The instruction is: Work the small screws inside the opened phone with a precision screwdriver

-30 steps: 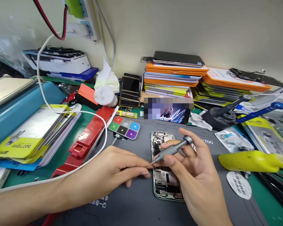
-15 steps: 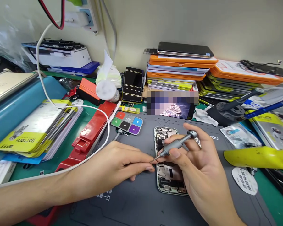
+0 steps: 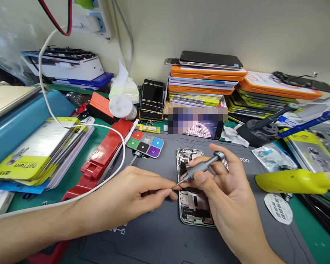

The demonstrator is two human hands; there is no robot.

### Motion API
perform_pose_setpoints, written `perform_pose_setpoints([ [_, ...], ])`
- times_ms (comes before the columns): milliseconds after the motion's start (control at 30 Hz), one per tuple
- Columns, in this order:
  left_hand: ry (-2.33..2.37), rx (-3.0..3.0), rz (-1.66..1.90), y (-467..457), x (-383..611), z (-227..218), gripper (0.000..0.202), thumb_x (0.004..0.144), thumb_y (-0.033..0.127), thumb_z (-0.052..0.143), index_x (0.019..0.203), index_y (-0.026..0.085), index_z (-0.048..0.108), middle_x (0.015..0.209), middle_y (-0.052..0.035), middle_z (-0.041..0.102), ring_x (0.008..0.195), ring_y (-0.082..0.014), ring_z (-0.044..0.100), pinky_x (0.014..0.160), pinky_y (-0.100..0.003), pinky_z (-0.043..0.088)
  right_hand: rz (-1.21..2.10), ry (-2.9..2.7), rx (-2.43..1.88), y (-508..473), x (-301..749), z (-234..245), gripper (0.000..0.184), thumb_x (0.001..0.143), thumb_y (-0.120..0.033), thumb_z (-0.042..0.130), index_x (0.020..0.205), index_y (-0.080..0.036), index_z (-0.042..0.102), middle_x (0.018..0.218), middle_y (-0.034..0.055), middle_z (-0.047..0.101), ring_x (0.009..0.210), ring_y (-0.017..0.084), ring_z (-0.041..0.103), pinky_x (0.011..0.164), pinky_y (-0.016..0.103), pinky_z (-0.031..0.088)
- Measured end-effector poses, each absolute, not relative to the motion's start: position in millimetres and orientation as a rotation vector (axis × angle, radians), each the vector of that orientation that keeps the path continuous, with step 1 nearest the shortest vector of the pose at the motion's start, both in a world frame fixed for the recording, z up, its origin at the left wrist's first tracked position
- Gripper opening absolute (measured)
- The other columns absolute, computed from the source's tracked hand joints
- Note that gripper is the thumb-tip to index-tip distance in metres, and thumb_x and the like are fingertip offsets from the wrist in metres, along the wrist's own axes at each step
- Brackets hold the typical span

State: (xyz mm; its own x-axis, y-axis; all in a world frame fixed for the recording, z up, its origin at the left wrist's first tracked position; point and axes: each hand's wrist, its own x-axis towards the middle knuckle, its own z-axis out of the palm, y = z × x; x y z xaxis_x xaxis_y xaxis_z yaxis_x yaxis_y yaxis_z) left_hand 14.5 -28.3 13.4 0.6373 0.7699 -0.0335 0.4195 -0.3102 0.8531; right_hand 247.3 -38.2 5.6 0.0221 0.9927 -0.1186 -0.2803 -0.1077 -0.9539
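My right hand (image 3: 233,194) is closed round the grey handle of a small precision screwdriver (image 3: 200,168), which slants with its thin tip down to the left. That tip meets the pinched thumb and forefinger of my left hand (image 3: 143,190); anything tiny between them is too small to make out. Below and behind my hands lies an opened smartphone (image 3: 189,200) with its inner parts bared. My right hand hides part of the phone's right side.
The phone rests on a dark grey work mat (image 3: 154,238). Left of it are a magnetic pad with coloured squares (image 3: 145,144), a red tool (image 3: 107,146) and a white cable (image 3: 125,143). A lit phone screen (image 3: 205,129) stands behind, and a yellow bottle (image 3: 291,181) lies to the right.
The whole view has shifted slightly, so things sit a little further left. My left thumb has drawn back a little from the screwdriver's tip; my right hand's hold looks the same.
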Motion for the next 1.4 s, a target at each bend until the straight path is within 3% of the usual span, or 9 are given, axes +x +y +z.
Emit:
perform_pose_setpoints([
  [233,0.898,1.936,0.462,-26.2,14.7,13.6,0.031,0.117,0.028,0.055,0.137,0.032,0.079,0.116,0.0042,0.084,0.071,-0.0076,0.07,0.079,-0.017,0.055,1.431,-0.901,-1.048,-35.9,249.6,4.1,0.057,0.09,-0.035,0.092,0.134,-0.037,0.055,0.099,-0.0034,0.076,0.074,0.017,0.081,0.073,0.032,0.072],
  [467,0.877,1.955,0.45,-27.1,14.2,15.6,0.031,0.117,0.026,0.054,0.137,0.028,0.078,0.118,0.0021,0.084,0.073,-0.0092,0.069,0.081,-0.018,0.055,1.454,-0.907,-1.071,-37.6,249.8,9.1,0.058,0.09,-0.035,0.092,0.135,-0.036,0.055,0.099,-0.0027,0.077,0.073,0.015,0.079,0.064,0.025,0.066],
  [667,0.865,1.966,0.436,-25.3,15.2,16.7,0.03,0.117,0.025,0.054,0.136,0.027,0.077,0.12,0.0037,0.083,0.07,-0.0083,0.065,0.081,-0.017,0.054,1.465,-0.909,-1.056,-35.0,250.6,6.9,0.057,0.09,-0.034,0.092,0.133,-0.036,0.056,0.1,-0.0033,0.076,0.072,0.015,0.078,0.066,0.028,0.067],
  [833,0.856,2.002,0.428,-25.5,15.9,15.0,0.028,0.118,0.026,0.053,0.131,0.026,0.078,0.109,0.004,0.083,0.071,-0.0091,0.065,0.081,-0.017,0.053,1.484,-0.901,-1.061,-37.6,250.8,8.1,0.058,0.09,-0.035,0.092,0.134,-0.035,0.054,0.1,-0.0028,0.076,0.07,0.015,0.08,0.066,0.028,0.068],
  [1067,0.836,2.021,0.445,-27.2,15.1,14.4,0.028,0.117,0.027,0.054,0.129,0.026,0.079,0.108,0.0046,0.083,0.069,-0.0093,0.065,0.08,-0.016,0.054,1.52,-0.877,-1.067,-36.0,248.1,8.7,0.063,0.087,-0.034,0.094,0.133,-0.036,0.051,0.099,-0.0032,0.076,0.064,0.018,0.081,0.057,0.03,0.068],
  [1400,0.808,1.989,0.451,-26.4,15.9,15.3,0.031,0.117,0.03,0.054,0.132,0.026,0.081,0.125,0.0007,0.083,0.069,-0.0089,0.065,0.079,-0.017,0.057,1.541,-0.873,-1.029,-38.8,250.2,6.9,0.059,0.09,-0.033,0.092,0.133,-0.036,0.051,0.099,-0.0047,0.076,0.065,0.017,0.082,0.065,0.032,0.071],
])
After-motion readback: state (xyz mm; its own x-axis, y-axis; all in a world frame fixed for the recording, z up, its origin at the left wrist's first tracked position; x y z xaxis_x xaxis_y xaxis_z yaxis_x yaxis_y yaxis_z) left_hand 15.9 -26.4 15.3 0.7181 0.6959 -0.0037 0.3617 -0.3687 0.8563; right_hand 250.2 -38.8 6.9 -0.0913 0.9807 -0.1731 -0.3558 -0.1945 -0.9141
